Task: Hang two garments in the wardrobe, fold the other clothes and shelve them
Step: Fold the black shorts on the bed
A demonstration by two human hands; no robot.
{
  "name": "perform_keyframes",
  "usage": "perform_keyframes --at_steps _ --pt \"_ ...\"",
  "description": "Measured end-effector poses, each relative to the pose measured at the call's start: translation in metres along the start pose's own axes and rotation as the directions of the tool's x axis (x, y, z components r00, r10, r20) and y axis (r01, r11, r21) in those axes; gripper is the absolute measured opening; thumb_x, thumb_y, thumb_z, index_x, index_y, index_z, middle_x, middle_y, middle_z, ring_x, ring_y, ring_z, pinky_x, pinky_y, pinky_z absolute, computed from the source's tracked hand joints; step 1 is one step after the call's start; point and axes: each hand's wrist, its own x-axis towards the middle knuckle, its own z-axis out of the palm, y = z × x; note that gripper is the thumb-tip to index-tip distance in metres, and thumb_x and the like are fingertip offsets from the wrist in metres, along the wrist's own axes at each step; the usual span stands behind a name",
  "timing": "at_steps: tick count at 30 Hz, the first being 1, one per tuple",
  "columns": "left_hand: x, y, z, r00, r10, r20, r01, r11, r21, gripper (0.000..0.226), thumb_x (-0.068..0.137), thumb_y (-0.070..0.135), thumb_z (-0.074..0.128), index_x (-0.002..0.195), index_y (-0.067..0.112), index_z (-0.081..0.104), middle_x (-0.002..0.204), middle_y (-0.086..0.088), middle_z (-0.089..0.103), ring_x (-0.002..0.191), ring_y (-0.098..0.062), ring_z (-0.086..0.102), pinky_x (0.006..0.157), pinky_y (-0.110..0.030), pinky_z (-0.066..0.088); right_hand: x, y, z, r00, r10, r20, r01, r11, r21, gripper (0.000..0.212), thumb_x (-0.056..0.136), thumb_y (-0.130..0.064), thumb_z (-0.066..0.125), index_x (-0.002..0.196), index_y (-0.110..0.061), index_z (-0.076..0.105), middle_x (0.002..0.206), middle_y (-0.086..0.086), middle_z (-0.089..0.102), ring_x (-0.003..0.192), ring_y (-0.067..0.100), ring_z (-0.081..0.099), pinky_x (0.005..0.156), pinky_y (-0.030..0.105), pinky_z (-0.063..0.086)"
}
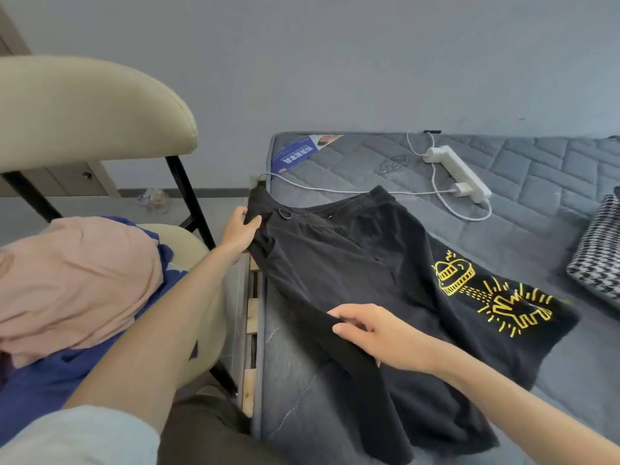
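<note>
Black shorts point(362, 263) with a yellow line drawing on one leg lie spread on the grey mattress point(536, 182). My left hand point(239, 229) grips the waistband corner at the mattress's left edge. My right hand point(375, 333) pinches the hem edge of the near leg, lifting a fold of black cloth. A pink garment point(77, 280) and a blue garment point(47, 380) are piled on the beige chair point(84, 105) at the left.
A white power strip point(459, 172) with a plugged charger and white cables lies on the mattress behind the shorts. A black-and-white houndstooth item point(600, 256) sits at the right edge. A blue leaflet point(295, 156) lies at the mattress's far corner. The wall stands behind.
</note>
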Motion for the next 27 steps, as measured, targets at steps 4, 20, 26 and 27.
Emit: perform_keyframes --at_steps 4,20,26,27 --pt "-0.014 -0.003 -0.031 0.999 -0.025 -0.043 0.026 0.999 0.026 0.020 0.098 0.032 0.048 0.108 0.014 0.045 0.100 -0.009 0.055 0.083 -0.024 0.054 0.052 -0.028 0.039 -0.007 -0.035 0.014 0.977 -0.065 0.205 0.019 0.975 0.222 0.026 0.101 -0.021 0.042 0.123 -0.017 0.056 0.062 -0.009 0.051 0.057 0.008 0.061 0.052 0.020 0.054" --pt "-0.033 0.065 -0.044 0.989 -0.049 -0.136 0.023 0.983 -0.181 0.010 0.098 0.016 0.047 0.104 0.013 0.039 0.099 -0.011 0.051 0.071 -0.017 0.055 0.042 -0.029 0.049 -0.014 -0.014 -0.040 0.960 0.237 0.149 -0.278 0.863 0.422 0.035 0.101 -0.005 0.030 0.116 -0.015 0.060 0.109 0.011 0.068 0.090 0.022 0.068 0.076 0.036 0.059" --pt "-0.039 0.139 0.039 0.997 0.003 0.078 0.026 0.927 -0.374 0.017 0.097 0.013 0.048 0.106 0.016 0.034 0.094 -0.009 0.057 0.058 -0.022 0.068 0.043 -0.026 0.053 -0.031 0.054 -0.118 0.870 0.472 -0.138 -0.321 0.758 0.568 0.026 0.101 -0.007 0.033 0.092 -0.018 0.055 0.085 0.008 0.058 0.067 0.017 0.058 0.050 0.026 0.050" --pt "-0.042 0.147 0.053 0.991 0.034 0.130 0.016 0.931 -0.366 0.017 0.098 0.016 0.048 0.108 0.016 0.034 0.097 -0.010 0.061 0.061 -0.023 0.071 0.047 -0.028 0.055 -0.034 0.067 -0.131 0.835 0.496 -0.239 -0.335 0.802 0.494 0.025 0.100 -0.008 0.033 0.092 -0.017 0.055 0.086 0.010 0.057 0.069 0.019 0.056 0.048 0.025 0.048"
